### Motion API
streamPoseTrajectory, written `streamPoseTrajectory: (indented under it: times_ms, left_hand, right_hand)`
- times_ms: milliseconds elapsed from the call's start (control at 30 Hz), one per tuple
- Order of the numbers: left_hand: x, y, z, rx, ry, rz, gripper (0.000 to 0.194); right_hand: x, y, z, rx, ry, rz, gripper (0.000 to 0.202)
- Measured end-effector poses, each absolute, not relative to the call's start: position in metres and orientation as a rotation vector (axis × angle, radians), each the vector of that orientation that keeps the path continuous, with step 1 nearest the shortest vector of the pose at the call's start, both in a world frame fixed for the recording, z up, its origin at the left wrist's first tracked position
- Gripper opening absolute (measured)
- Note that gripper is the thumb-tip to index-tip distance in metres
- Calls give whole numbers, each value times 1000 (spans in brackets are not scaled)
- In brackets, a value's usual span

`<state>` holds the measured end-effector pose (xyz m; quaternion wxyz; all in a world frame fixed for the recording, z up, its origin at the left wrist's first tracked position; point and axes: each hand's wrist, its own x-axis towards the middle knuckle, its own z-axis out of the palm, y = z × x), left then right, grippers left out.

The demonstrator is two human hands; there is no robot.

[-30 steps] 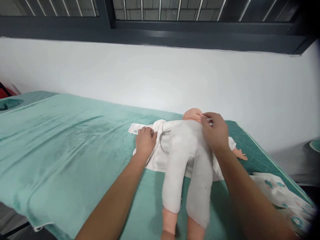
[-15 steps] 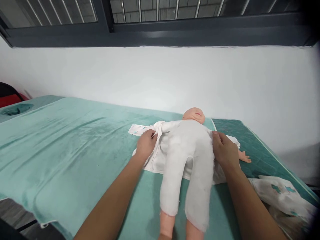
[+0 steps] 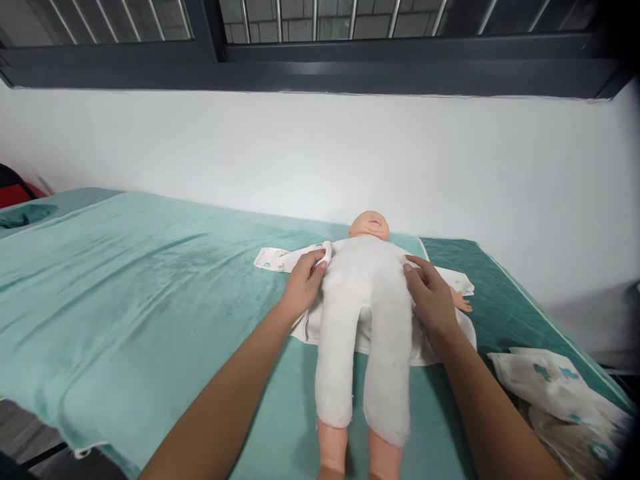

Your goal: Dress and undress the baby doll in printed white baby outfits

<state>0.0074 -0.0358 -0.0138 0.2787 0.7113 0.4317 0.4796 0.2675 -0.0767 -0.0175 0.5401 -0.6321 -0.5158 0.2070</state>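
1. Head view: while both hands work at its sides, the baby doll [image 3: 370, 287] lies face-up mid-bed, head toward the wall. White padded cloth body and legs, pinkish lower legs, head and hand; legs slightly apart. Printed white baby shirt [image 3: 306, 328] spread open underneath, sleeves out to both sides.
2. Head view, grip: left hand [image 3: 304, 283] pinches the shirt edge by the doll's shoulder, thumb against fingers. Right hand [image 3: 433, 297] has bent fingertips at the opposite side; cannot tell whether they hold cloth.
3. Head view, unclear: doll's feet cut off at bottom edge; head strongly foreshortened; one doll hand out of sight; white printed cloth bundle [image 3: 550, 380] runs into a dark corner, type unclear; red-and-black item [image 3: 15, 193] cropped at left.
4. Head view, surroundings: wrinkled light green sheet [image 3: 125, 300], darker quilted mat [image 3: 515, 300] on the right, white wall [image 3: 250, 147], dark window frame [image 3: 350, 72] with metal bars above.
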Motion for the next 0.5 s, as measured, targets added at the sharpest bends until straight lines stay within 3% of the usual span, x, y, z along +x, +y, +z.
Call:
streamPoseTrajectory:
  times_ms: [500]
  left_hand:
    - [6, -32, 3, 1771, 998, 1243, 33]
  right_hand:
    - [258, -73, -23, -1337, -1458, 770, 48]
